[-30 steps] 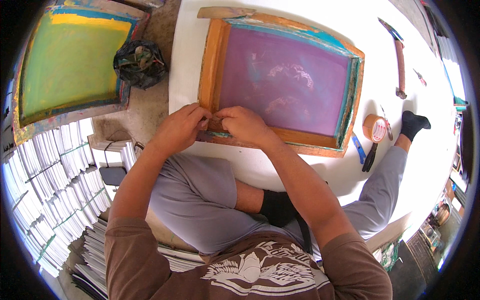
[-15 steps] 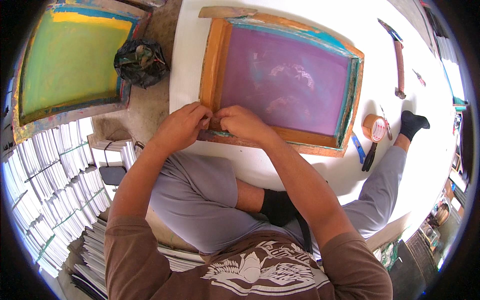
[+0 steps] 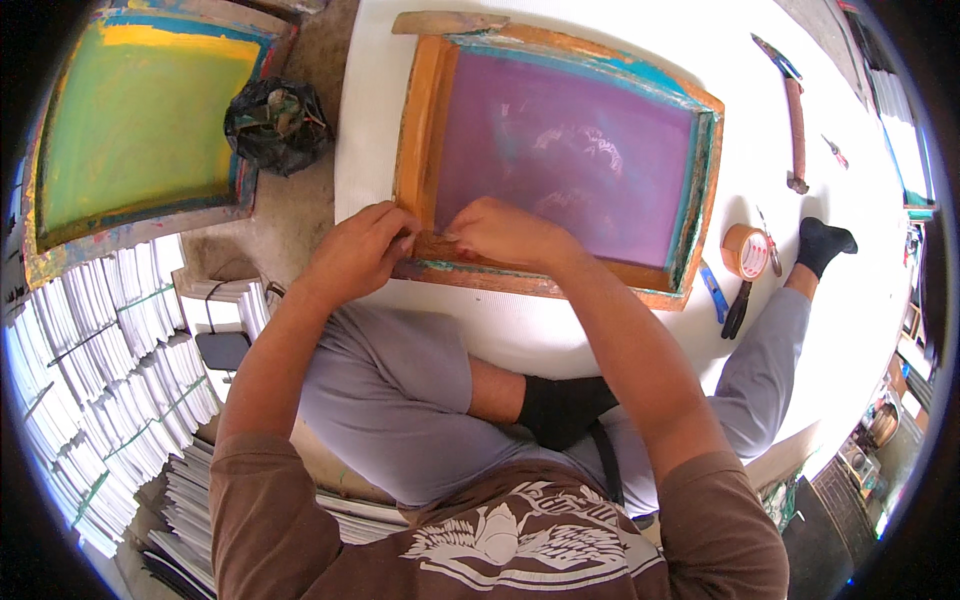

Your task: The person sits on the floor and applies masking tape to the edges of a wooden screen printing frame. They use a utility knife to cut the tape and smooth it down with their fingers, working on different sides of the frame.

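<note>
A wooden screen-printing frame (image 3: 425, 120) with purple mesh (image 3: 570, 150) and pale printed marks lies flat in front of me. At its near left corner my left hand (image 3: 365, 252) is closed in a pinch. My right hand (image 3: 508, 234) is also closed, its fingertips over the near edge of the mesh. Between the two hands a short brown strip (image 3: 435, 246), which looks like tape, runs along the inside of the corner. Its ends are hidden under the fingers.
On the white work surface (image 3: 640, 350) to the right are a tape roll (image 3: 745, 251), a blue cutter (image 3: 714, 293), black-handled scissors (image 3: 737, 310) and a hammer (image 3: 796, 135). At left stand a yellow-green screen (image 3: 145, 140), a black plastic bag (image 3: 278, 127) and paper stacks (image 3: 120, 370).
My right hand has moved right, away from my left hand, showing more of the brown strip. My left hand has stayed nearly in place at the frame's corner.
</note>
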Motion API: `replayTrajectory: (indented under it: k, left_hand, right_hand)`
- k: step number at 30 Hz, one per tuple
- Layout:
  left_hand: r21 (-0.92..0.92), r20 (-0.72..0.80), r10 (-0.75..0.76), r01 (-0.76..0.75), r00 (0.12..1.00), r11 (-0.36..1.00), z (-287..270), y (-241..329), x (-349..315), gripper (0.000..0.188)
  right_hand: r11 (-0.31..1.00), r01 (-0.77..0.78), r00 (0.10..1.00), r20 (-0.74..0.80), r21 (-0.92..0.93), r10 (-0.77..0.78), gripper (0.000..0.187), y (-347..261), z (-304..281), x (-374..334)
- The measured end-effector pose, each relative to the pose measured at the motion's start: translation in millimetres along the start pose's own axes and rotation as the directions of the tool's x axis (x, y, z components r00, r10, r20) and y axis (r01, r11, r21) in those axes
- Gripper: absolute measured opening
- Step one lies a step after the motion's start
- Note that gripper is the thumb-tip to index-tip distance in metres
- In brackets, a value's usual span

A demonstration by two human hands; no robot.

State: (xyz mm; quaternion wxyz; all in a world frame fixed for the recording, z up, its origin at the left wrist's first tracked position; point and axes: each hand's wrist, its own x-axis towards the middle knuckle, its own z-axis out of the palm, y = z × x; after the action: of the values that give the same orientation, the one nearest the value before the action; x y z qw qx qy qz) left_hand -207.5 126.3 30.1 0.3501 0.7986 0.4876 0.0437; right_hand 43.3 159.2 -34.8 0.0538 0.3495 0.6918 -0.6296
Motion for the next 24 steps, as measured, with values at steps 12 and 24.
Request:
replayTrajectory:
  k: [12,24]
  left_hand:
    - [-0.027,0.031,-0.030,0.031,0.999,0.999,-1.8,0.8,-0.2,0.023]
    - [0.003,-0.002,-0.020,0.020,1.000,1.000,-4.5,7.3,0.3,0.017]
  right_hand:
    - [0.880,-0.004,0.982,-0.163,0.475,0.092,0.044,-15.0,-3.1,-0.9]
    - [0.717,0.115,0.946,-0.295,0.687,0.131,0.068,-21.8,17.4,-10.9]
